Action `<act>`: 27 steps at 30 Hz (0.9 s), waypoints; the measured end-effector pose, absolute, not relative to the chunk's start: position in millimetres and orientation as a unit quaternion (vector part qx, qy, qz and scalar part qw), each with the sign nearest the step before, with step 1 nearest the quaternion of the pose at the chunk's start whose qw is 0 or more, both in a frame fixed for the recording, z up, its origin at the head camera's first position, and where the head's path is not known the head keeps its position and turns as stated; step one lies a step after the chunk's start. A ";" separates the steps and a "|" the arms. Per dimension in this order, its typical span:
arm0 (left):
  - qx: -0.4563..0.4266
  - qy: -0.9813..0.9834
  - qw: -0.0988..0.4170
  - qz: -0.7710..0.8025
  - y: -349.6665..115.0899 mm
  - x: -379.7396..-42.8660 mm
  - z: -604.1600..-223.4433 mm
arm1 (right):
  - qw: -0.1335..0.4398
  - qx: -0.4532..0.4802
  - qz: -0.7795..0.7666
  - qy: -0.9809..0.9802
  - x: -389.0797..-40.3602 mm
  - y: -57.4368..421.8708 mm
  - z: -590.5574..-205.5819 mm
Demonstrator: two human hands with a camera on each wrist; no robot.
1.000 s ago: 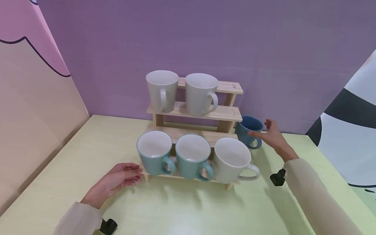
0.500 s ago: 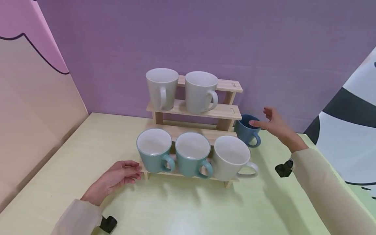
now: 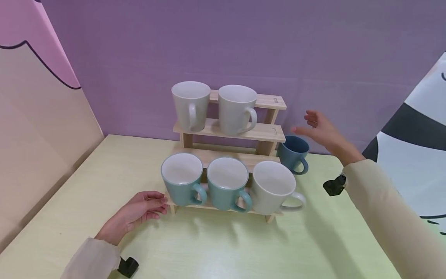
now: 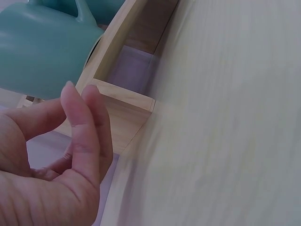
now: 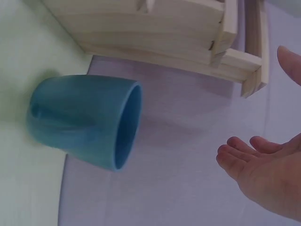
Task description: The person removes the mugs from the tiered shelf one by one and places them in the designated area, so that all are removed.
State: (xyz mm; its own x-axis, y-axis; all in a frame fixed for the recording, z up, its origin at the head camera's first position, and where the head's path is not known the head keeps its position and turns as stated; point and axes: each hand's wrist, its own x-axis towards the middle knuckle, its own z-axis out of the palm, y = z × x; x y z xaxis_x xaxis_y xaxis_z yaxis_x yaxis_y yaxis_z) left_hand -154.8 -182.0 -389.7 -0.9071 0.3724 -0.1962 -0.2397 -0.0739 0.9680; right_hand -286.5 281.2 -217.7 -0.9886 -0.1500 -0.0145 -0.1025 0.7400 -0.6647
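A tiered wooden display stand (image 3: 226,155) bears mugs. My left hand (image 3: 134,213) is at the left end of its lowest shelf, thumb and fingertips pinched together at the board's corner (image 4: 124,94); the contact is partly hidden by the fingers. On that shelf are two teal mugs (image 3: 182,182) and a white mug (image 3: 274,188), handles toward the right. Higher up stand two white mugs (image 3: 238,110). A dark blue mug (image 3: 294,155) stands upright on the table at the stand's right. Above it, apart from it, my right hand (image 3: 324,133) holds nothing, fingers loosely spread.
The pale table (image 3: 216,255) extends in front of the stand and to both sides. A purple backdrop (image 3: 348,58) rises close behind. Printed panels flank the table, pinkish-beige (image 3: 38,116) on the left and black-and-white (image 3: 414,162) on the right.
My right hand has left the blue mug's rim and risen above it. The mug stays beside the stand, shifting only slightly in view. My left hand keeps its place.
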 end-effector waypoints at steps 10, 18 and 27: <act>0.055 0.643 0.209 0.734 -184.7 -154.3 -389.8 | 0.045 -0.094 -0.368 0.924 -282.1 259.6 -190.9; 0.038 0.650 0.207 0.730 -187.0 -154.1 -388.8 | 0.040 -0.118 -0.369 0.921 -282.6 232.2 -173.4; 0.027 0.665 0.213 0.715 -186.2 -152.9 -388.6 | 0.034 -0.125 -0.382 0.915 -283.1 209.8 -162.8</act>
State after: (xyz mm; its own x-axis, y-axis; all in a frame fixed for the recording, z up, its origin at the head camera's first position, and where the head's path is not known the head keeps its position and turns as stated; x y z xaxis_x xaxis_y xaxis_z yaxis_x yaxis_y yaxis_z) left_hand -152.9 -186.2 -388.6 -0.9081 0.3398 -0.2447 -0.2685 -0.0240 0.9630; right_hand -283.1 209.8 -162.8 -0.9664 -0.2549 0.0328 -0.2025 0.6768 -0.7078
